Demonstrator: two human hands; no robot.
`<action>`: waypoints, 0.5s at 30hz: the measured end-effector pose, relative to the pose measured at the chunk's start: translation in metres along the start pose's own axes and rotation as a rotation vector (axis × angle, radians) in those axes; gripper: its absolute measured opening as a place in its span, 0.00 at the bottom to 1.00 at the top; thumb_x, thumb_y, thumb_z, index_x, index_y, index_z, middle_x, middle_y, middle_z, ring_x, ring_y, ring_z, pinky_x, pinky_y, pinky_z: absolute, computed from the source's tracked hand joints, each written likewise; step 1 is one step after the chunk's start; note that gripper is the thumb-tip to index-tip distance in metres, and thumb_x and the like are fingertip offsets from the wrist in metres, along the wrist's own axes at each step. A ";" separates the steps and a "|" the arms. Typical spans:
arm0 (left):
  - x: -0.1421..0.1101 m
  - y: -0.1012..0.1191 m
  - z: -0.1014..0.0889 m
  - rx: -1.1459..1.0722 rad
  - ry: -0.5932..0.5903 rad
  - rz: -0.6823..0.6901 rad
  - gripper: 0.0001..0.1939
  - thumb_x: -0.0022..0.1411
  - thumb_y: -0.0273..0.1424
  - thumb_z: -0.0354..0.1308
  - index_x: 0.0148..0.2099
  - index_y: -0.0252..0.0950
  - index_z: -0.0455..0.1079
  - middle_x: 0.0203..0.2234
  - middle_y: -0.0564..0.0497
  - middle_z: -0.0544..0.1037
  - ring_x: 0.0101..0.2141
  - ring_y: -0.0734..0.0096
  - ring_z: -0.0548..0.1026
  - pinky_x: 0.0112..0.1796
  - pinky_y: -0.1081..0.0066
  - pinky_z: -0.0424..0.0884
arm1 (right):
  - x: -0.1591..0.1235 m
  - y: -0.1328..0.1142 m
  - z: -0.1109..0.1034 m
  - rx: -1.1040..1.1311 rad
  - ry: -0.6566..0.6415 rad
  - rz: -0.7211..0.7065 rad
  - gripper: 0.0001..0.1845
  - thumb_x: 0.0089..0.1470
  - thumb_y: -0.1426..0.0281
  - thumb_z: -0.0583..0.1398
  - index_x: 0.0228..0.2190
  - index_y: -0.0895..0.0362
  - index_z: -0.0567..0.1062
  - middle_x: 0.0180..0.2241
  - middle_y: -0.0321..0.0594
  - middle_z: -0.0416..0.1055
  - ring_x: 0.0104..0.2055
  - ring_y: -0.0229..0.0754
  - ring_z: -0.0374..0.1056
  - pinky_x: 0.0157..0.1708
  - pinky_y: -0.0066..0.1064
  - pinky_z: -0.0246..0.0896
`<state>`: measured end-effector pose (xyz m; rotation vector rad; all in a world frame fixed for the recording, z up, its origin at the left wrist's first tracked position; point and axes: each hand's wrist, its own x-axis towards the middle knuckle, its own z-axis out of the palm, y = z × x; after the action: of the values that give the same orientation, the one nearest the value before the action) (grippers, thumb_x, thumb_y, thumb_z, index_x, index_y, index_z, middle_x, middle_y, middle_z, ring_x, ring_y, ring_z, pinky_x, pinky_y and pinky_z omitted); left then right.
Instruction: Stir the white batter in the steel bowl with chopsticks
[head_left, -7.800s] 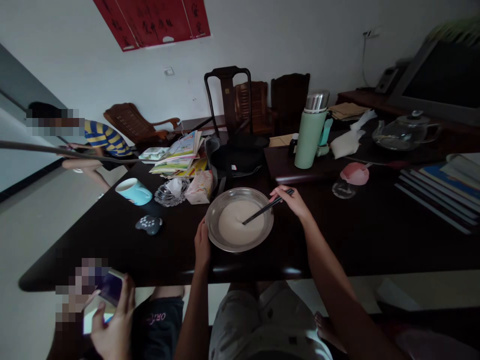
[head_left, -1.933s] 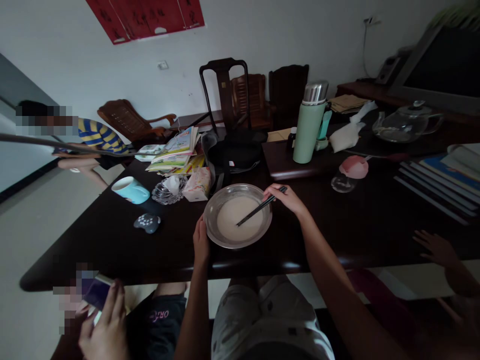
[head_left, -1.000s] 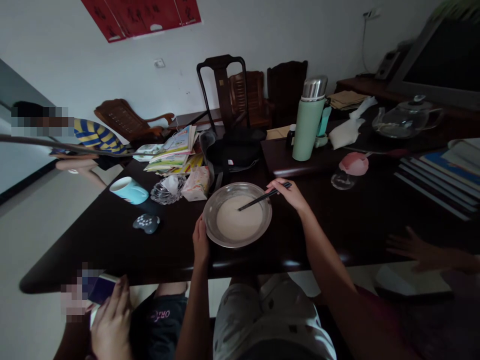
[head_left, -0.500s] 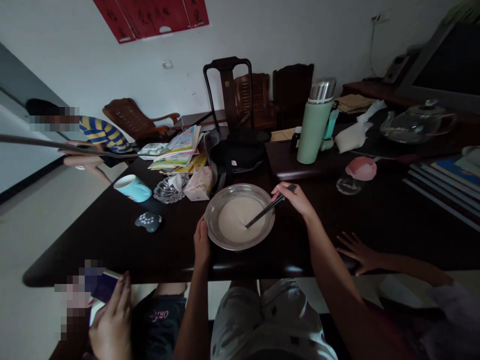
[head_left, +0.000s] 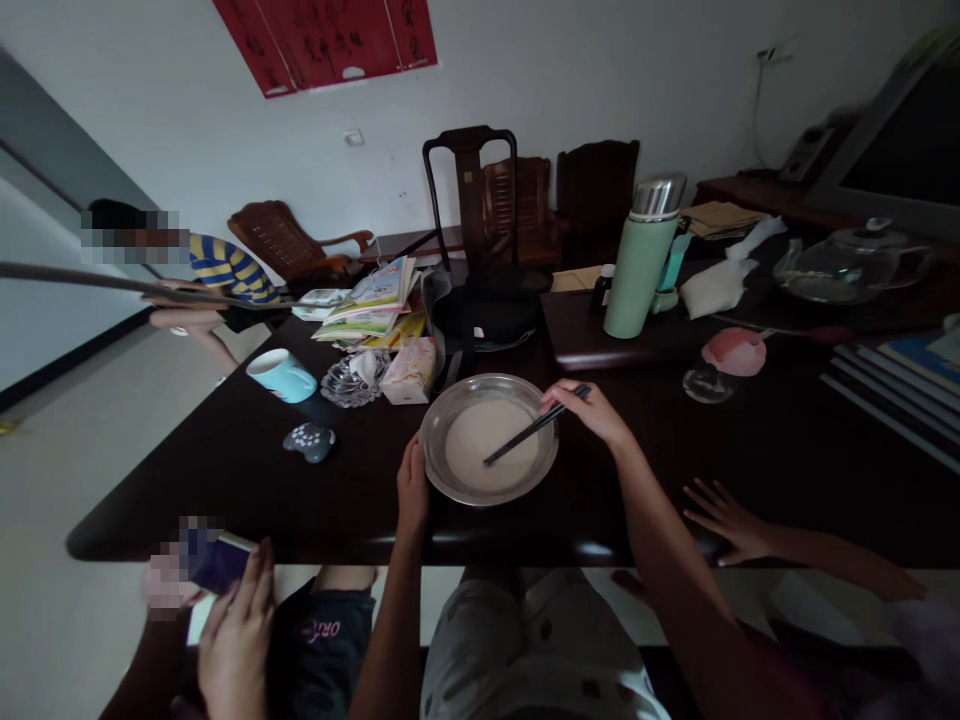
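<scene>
A wide stainless steel bowl (head_left: 441, 412) stands on the dark wooden table near its front edge. Pale, creamy liquid (head_left: 472, 432) covers its bottom. My left hand (head_left: 412, 482) grips the bowl's left side, the thumb near the rim and the other fingers partly hidden. Dark chopsticks (head_left: 531, 432) are pinched in my right hand (head_left: 591, 410) above the right rim. They slant down to the left, their tips in the liquid around the middle of the bowl.
Behind the bowl are a tissue pack (head_left: 410, 372), a glass dish (head_left: 351, 382) and a black bag (head_left: 487, 318). A blue mug (head_left: 279, 375) and game controller (head_left: 309, 442) lie left, a green thermos (head_left: 636, 275) back right. Another person's hand (head_left: 731, 525) rests right; someone at left holds a phone (head_left: 221, 562).
The chopstick tips have shifted slightly left and down within the bowl, lying at a flatter slant. The whole view has moved a little; my left hand stays on the bowl.
</scene>
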<state>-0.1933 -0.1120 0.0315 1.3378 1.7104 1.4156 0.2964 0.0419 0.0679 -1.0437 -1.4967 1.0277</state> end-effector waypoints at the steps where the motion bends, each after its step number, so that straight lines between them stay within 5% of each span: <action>1: 0.000 0.005 0.008 -0.007 -0.005 0.007 0.26 0.65 0.52 0.41 0.58 0.55 0.69 0.62 0.65 0.64 0.67 0.54 0.44 0.61 0.47 0.60 | 0.001 0.000 0.002 -0.003 -0.015 -0.010 0.21 0.55 0.50 0.59 0.31 0.55 0.79 0.31 0.41 0.81 0.37 0.46 0.76 0.40 0.36 0.67; 4: 0.004 0.019 0.051 -0.038 -0.044 0.023 0.21 0.67 0.50 0.44 0.55 0.54 0.71 0.60 0.58 0.68 0.65 0.53 0.57 0.58 0.52 0.66 | 0.001 0.002 -0.003 -0.027 0.117 -0.011 0.22 0.55 0.50 0.59 0.31 0.55 0.79 0.33 0.41 0.81 0.39 0.47 0.76 0.40 0.36 0.67; 7: 0.018 0.028 0.113 -0.065 -0.093 0.028 0.19 0.67 0.42 0.53 0.56 0.41 0.69 0.56 0.46 0.70 0.54 0.56 0.70 0.51 0.54 0.71 | 0.000 0.003 -0.010 -0.036 0.242 0.002 0.23 0.57 0.49 0.57 0.30 0.55 0.78 0.27 0.41 0.80 0.33 0.45 0.75 0.36 0.34 0.66; 11: 0.042 0.035 0.184 -0.096 -0.124 0.037 0.20 0.68 0.42 0.51 0.54 0.36 0.71 0.53 0.44 0.73 0.53 0.58 0.70 0.54 0.60 0.67 | 0.000 0.001 -0.002 -0.028 0.054 -0.007 0.22 0.57 0.50 0.57 0.30 0.55 0.79 0.28 0.41 0.80 0.33 0.44 0.75 0.36 0.34 0.66; 15: 0.051 0.038 0.208 -0.166 -0.120 0.036 0.26 0.67 0.46 0.47 0.56 0.33 0.71 0.53 0.43 0.74 0.56 0.57 0.69 0.58 0.59 0.62 | 0.002 0.001 0.003 -0.036 0.019 -0.032 0.20 0.56 0.51 0.59 0.32 0.55 0.80 0.35 0.41 0.81 0.41 0.46 0.75 0.39 0.34 0.66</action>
<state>-0.0181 0.0162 0.0134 1.3392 1.4661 1.4333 0.2935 0.0437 0.0665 -1.0485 -1.5164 0.9689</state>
